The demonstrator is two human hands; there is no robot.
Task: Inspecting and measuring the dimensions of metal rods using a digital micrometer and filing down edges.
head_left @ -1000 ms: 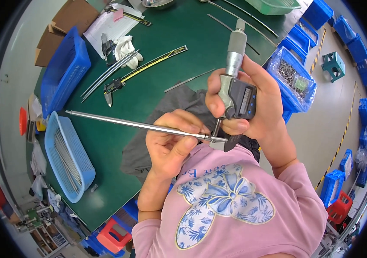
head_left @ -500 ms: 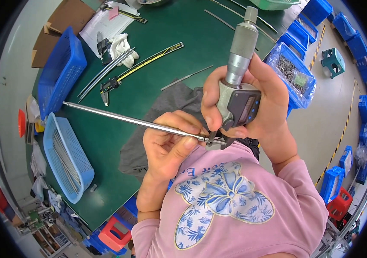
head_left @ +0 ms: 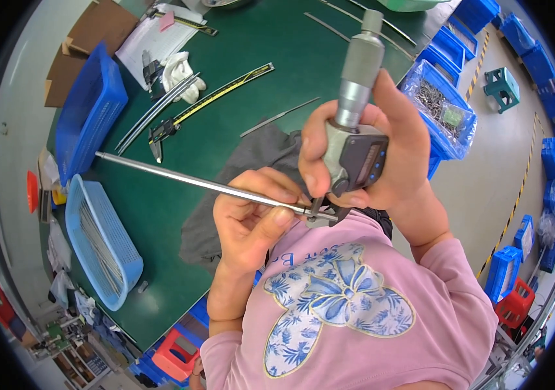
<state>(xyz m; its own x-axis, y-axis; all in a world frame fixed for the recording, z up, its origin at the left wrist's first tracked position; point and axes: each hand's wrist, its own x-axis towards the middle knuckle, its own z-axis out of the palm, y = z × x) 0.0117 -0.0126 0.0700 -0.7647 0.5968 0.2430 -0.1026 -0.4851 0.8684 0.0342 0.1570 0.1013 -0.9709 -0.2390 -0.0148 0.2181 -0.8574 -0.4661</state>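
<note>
My left hand (head_left: 251, 214) is closed round a long shiny metal rod (head_left: 180, 177) near its right end, thumb on top. The rod slants up to the left, its far tip close to the dark blue basket. In my right hand (head_left: 394, 153) is a digital micrometer (head_left: 354, 146), its grey thimble upright and its display toward the right. The micrometer's jaws sit around the rod's thin right end; whether both faces touch it I cannot tell. Under my hands lies a dark grey cloth (head_left: 258, 153).
A dark blue basket (head_left: 92, 110) and a light blue basket (head_left: 105, 244) holding thin rods stand on the left. Beyond my hands lie a caliper (head_left: 216, 101), several rods (head_left: 157, 114) and a white glove (head_left: 183, 78). A bin of small metal parts (head_left: 437, 107) is at the right.
My right hand and the micrometer have shifted slightly left and turned a little. The rod's right end and my left hand have moved slightly left too; both grips are kept.
</note>
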